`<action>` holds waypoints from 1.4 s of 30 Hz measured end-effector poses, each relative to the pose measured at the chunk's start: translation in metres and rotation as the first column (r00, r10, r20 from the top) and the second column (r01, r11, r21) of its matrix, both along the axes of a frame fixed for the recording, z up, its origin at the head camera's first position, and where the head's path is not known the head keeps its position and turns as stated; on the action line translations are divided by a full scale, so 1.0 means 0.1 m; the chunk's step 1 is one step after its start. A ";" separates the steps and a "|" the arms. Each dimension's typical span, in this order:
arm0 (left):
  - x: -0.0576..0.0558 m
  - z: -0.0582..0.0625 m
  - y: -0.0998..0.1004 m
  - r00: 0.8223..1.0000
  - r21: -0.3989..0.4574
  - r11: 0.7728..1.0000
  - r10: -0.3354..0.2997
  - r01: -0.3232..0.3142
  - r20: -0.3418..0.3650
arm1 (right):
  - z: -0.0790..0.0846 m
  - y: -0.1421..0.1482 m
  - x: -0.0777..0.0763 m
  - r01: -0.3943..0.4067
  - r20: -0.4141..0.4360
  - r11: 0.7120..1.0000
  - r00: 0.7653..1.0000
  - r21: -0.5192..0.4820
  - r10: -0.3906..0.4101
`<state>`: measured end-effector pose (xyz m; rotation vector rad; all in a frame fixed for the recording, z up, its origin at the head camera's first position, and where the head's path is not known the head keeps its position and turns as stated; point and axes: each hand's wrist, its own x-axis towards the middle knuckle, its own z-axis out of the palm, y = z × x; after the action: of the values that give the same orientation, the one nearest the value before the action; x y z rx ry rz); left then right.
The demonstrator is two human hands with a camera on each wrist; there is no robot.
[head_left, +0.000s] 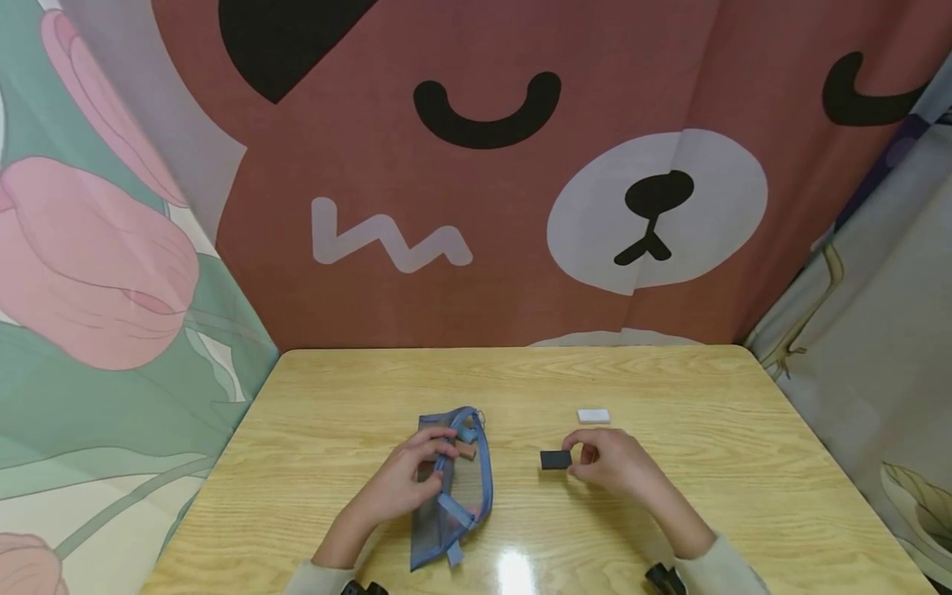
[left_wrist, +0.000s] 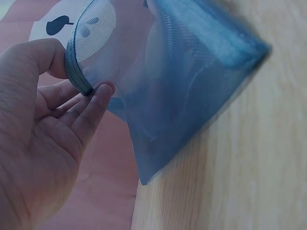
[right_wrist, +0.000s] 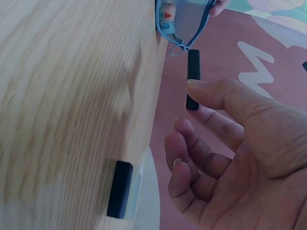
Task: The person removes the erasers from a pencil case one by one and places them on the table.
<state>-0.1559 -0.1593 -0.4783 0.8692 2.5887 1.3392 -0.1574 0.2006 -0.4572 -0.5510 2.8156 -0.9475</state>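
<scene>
A blue mesh zipper pouch [head_left: 427, 529] lies on the table left of centre, its mouth spread toward the right. My left hand [head_left: 405, 483] pinches the zippered edge between thumb and fingers, as the left wrist view shows on the pouch [left_wrist: 172, 96]. Through the mouth show a small brown block [head_left: 466, 450] and a light-blue piece [head_left: 467, 433]. My right hand [head_left: 613, 463] pinches a small flat black block [head_left: 554, 460] by one end, over the table right of the pouch. In the right wrist view the black block [right_wrist: 193, 72] sits between thumb and index finger, other fingers curled.
Behind my right hand lies a small white-topped block [head_left: 593, 416]; its side [right_wrist: 120, 189] looks black in the right wrist view. The wooden table [head_left: 335, 388] ends at a brown bear-print curtain [head_left: 513, 306]. Printed cloths hang at left and right.
</scene>
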 end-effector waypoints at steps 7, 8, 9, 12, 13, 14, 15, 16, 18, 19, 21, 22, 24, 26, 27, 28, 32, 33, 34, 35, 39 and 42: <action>0.00 0.01 0.00 1.000 -0.002 1.000 0.002 -0.002 0.002 | 0.00 0.11 0.04 0.012 0.016 1.000 1.000 0.002 -0.012; 0.00 0.01 0.00 1.000 -0.002 1.000 0.002 -0.002 0.001 | 0.01 0.13 0.04 0.018 0.020 1.000 1.000 0.002 -0.018; 0.00 0.01 0.00 1.000 -0.002 1.000 0.002 -0.002 0.000 | 0.01 0.14 0.05 0.020 0.020 1.000 1.000 0.002 -0.020; 0.00 0.00 0.00 1.000 0.000 1.000 0.000 0.000 -0.005 | 0.01 0.19 0.06 0.025 0.026 1.000 0.999 -0.003 -0.025; 0.00 0.00 0.00 1.000 0.001 1.000 -0.001 0.001 -0.006 | 0.01 0.21 0.07 0.023 0.026 1.000 0.999 -0.006 -0.023; 0.00 0.00 0.00 1.000 0.002 1.000 -0.003 0.003 -0.007 | 0.01 0.23 0.07 0.026 0.028 1.000 0.999 -0.007 -0.026; 0.00 0.00 0.00 1.000 0.004 1.000 -0.005 0.005 -0.007 | 0.00 0.25 0.07 0.026 0.028 1.000 0.999 -0.008 -0.026; 0.00 0.00 0.00 1.000 0.004 1.000 -0.006 0.006 -0.007 | 0.00 0.27 0.07 0.029 0.030 1.000 0.999 -0.008 -0.029; 0.00 0.00 0.00 1.000 0.006 1.000 -0.007 0.007 -0.008 | 0.00 0.32 0.08 0.024 0.024 1.000 0.999 -0.007 -0.024; 0.00 0.00 0.00 1.000 0.004 1.000 -0.008 0.008 -0.010 | 0.00 0.34 0.09 0.026 0.028 1.000 0.999 -0.005 -0.026; 0.00 0.00 0.00 1.000 0.000 1.000 -0.008 0.008 -0.012 | 0.00 0.37 0.10 0.034 0.037 0.999 0.999 -0.001 -0.034; 0.00 0.00 0.00 1.000 -0.002 1.000 -0.007 0.007 -0.014 | 0.00 0.40 0.10 0.033 0.040 0.999 0.999 0.000 -0.033; 0.00 0.00 -0.01 1.000 -0.006 1.000 -0.007 0.007 -0.015 | 0.00 0.43 0.11 0.034 0.051 0.999 0.998 -0.002 -0.033; 0.00 0.00 -0.01 1.000 -0.011 1.000 -0.005 0.005 -0.016 | 0.00 0.47 0.12 0.040 0.056 0.999 0.998 -0.001 -0.040; 0.00 0.00 -0.01 1.000 -0.010 1.000 -0.005 0.005 -0.015 | 0.00 0.49 0.12 0.037 0.056 0.999 0.998 -0.002 -0.037; 0.00 0.00 -0.01 1.000 -0.010 1.000 -0.004 0.004 -0.015 | -0.01 0.50 0.12 0.038 0.057 0.999 0.998 0.001 -0.038; 0.00 0.01 -0.01 1.000 -0.009 1.000 -0.005 0.005 -0.008 | -0.02 0.56 0.13 0.047 0.059 0.999 0.997 0.010 -0.048; 0.00 0.01 -0.01 1.000 -0.009 1.000 -0.004 0.004 -0.006 | -0.02 0.57 0.13 0.049 0.057 0.999 0.997 0.012 -0.049; 0.00 0.01 -0.01 1.000 -0.009 1.000 -0.004 0.004 -0.004 | -0.02 0.58 0.13 0.051 0.053 0.999 0.997 0.016 -0.052; 0.00 0.01 -0.01 1.000 -0.009 1.000 -0.004 0.004 -0.002 | -0.03 0.59 0.14 0.053 0.051 0.998 0.997 0.018 -0.054; 0.01 0.02 0.00 1.000 -0.008 1.000 -0.004 0.004 0.003 | -0.05 0.62 0.15 0.067 0.050 0.997 0.996 0.026 -0.068; 0.00 0.02 0.00 1.000 -0.008 1.000 -0.003 0.003 0.005 | -0.07 0.65 0.15 0.070 0.066 0.997 0.995 0.022 -0.072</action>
<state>-0.1555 -0.1597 -0.4761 0.8676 2.5863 1.3269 -0.1427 0.2653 -0.4643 -0.4118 2.7987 -0.9318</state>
